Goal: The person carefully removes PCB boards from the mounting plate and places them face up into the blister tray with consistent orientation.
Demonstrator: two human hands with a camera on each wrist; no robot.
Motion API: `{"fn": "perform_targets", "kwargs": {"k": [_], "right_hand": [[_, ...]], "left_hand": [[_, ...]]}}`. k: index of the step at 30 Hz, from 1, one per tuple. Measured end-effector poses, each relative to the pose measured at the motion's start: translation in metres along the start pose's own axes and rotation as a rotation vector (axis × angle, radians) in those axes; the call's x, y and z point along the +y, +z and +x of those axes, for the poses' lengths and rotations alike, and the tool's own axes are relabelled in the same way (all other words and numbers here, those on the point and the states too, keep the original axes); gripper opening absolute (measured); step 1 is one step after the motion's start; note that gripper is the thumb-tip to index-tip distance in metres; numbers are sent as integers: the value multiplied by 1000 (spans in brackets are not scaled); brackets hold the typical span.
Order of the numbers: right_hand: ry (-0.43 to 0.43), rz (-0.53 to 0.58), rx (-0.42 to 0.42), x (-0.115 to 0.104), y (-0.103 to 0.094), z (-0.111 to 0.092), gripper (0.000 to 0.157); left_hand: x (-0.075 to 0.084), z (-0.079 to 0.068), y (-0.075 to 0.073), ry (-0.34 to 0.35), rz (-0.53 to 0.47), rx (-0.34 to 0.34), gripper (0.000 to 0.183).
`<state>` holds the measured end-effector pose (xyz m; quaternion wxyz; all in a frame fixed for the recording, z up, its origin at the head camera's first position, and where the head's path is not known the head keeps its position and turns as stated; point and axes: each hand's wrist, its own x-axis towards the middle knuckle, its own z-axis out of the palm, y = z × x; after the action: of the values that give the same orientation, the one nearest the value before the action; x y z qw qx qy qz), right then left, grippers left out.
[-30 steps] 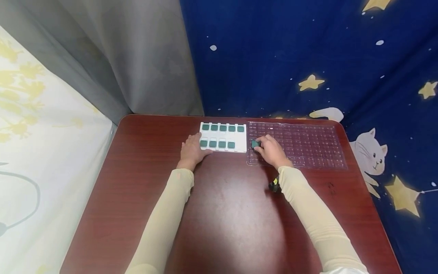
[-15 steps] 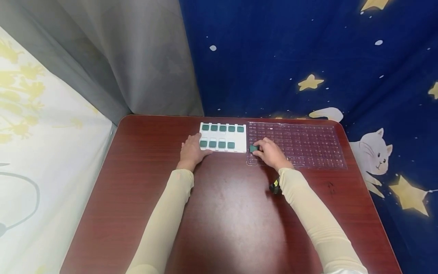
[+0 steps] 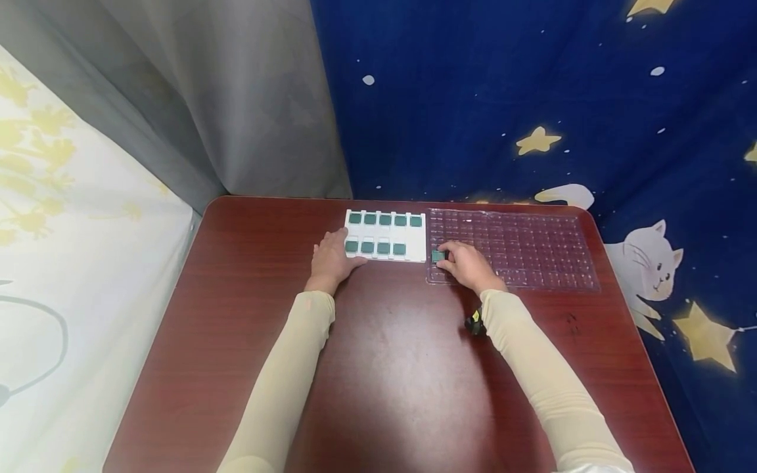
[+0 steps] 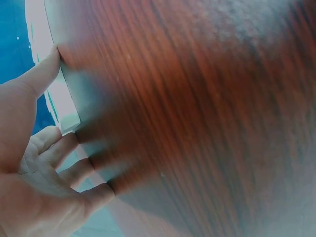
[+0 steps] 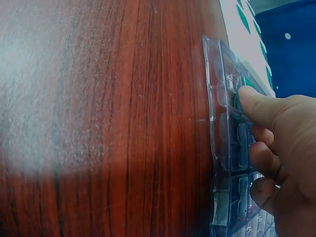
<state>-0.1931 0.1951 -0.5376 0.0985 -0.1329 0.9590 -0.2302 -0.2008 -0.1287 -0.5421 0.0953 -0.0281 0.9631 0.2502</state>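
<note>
My left hand (image 3: 332,260) rests at the left end of a white tray (image 3: 416,247), its thumb along the front edge. In the left wrist view the thumb touches the tray's side and the fingers spread around its corner. Two rows of green square pieces sit in the tray; the front row's right end is bare white. Between thumb and fingers my right hand (image 3: 470,265) pinches a small green square piece (image 3: 437,255). This piece is at the left column of a clear plastic tray (image 3: 547,253) with many small compartments. In the right wrist view, fingers partly hide it.
Both trays lie side by side near the back edge of a reddish-brown table (image 3: 390,368). A small black and yellow object (image 3: 474,322) lies by the right sleeve, partly covered by it. Behind the table hang a grey curtain (image 3: 272,98) and a blue starry curtain (image 3: 443,98).
My right hand has moved slightly left and toward me with the green square piece, then stayed almost still for the last half second. The left hand has not visibly moved.
</note>
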Motion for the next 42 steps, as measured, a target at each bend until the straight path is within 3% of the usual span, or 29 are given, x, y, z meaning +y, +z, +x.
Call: {"fn": "perform_targets", "kwargs": {"k": [24, 42], "right_hand": [[64, -21, 14, 0, 6, 11, 44], [61, -4, 19, -1, 5, 18, 42]], "left_hand": [[0, -1, 1, 3, -28, 6, 94], [-1, -1, 2, -8, -27, 2, 95]]}}
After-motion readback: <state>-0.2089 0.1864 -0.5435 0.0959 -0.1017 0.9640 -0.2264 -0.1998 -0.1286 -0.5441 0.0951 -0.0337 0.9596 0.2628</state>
